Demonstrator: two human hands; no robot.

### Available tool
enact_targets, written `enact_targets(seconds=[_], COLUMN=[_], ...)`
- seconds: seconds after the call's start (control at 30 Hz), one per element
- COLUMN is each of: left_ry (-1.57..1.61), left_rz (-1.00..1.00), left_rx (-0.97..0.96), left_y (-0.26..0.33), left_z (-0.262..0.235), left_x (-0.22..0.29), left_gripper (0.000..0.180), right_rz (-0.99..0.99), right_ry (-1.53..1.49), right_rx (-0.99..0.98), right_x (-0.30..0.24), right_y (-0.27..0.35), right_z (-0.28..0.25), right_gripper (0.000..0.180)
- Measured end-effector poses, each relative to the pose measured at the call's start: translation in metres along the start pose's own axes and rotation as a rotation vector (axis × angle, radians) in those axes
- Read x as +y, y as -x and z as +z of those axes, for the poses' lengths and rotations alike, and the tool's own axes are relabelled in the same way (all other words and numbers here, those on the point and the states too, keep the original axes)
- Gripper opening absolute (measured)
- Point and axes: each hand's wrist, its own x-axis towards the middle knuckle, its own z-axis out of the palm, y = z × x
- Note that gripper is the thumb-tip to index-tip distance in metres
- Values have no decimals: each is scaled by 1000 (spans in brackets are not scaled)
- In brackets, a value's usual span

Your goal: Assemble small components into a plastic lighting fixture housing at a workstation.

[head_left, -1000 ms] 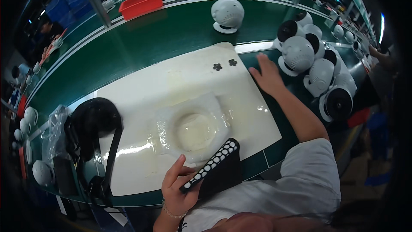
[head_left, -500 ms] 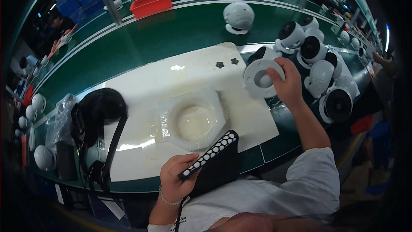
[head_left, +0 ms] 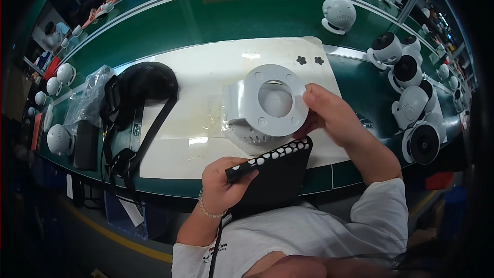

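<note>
While right hand [head_left: 332, 116] pinches the white camera housing [head_left: 267, 104] by its flat ring, left hand [head_left: 222, 185] clasps black strip [head_left: 270, 158]; shell looks rigid, light, smooth

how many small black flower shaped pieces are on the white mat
2, side by side near the white mat's far right corner: one flower-shaped piece and another flower-shaped piece. The right hand may hide more.

Matt white plastic camera base [head_left: 275, 104], glossy green bench [head_left: 216, 20], smooth white mat [head_left: 206, 72].
</note>
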Motion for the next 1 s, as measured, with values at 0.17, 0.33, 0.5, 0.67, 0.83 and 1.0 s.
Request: enact_targets(seconds=[0.17,0.33,0.5,0.67,0.83,1.0], left_ry=[-14,7,40,5,37,4], left_rz=[2,12,3,31,42,20], left_rx=[-2,-14,-11,-25,-6,-8], left_y=[1,-3,0,-2,-1,-1], left_z=[-1,-1,-1,0,0,-2], left_x=[0,4,1,2,1,1], left_gripper=[19,16,14,14,14,15], right_rz=[-1047,-1215,-1393,-1452,-1306,-1538], right_ry=[1088,1222,1282,1134,1280,1248], right_rx=[344,121,149,74,239,27], right_x=[13,26,41,39,34,40], right_y=[9,16,14,12,14,12], right_z=[0,33,29,32,39,28], right_gripper=[30,26,18,15,11,16])
